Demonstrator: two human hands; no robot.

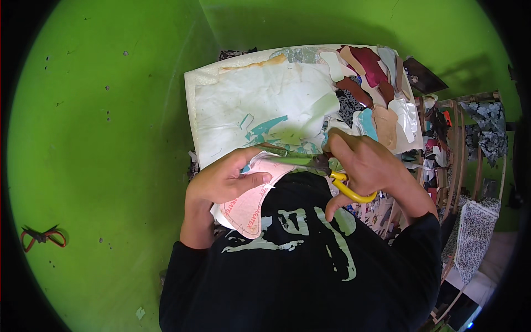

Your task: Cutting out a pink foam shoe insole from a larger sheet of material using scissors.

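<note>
My left hand [227, 177] is closed on a pinkish-white sole-shaped piece [243, 213] with red print and a drawn outline, its thumb pressed on top. White and teal material shows at the edges of this piece. In my right hand [359, 163] is a pair of scissors [354, 191] with yellow handles, fingers through the loops. The blades point left and lie along the upper edge of the piece, close to my left fingers. Whether the blades are apart is hard to see.
A white-covered table [221, 108] stands ahead, with teal scraps [265, 128] near its front. Cut pieces in maroon [369, 63], tan [385, 124] and white lie at its right. A wooden rack [456, 144] with materials is to the right. Red-handled scissors [43, 237] hang on the green wall.
</note>
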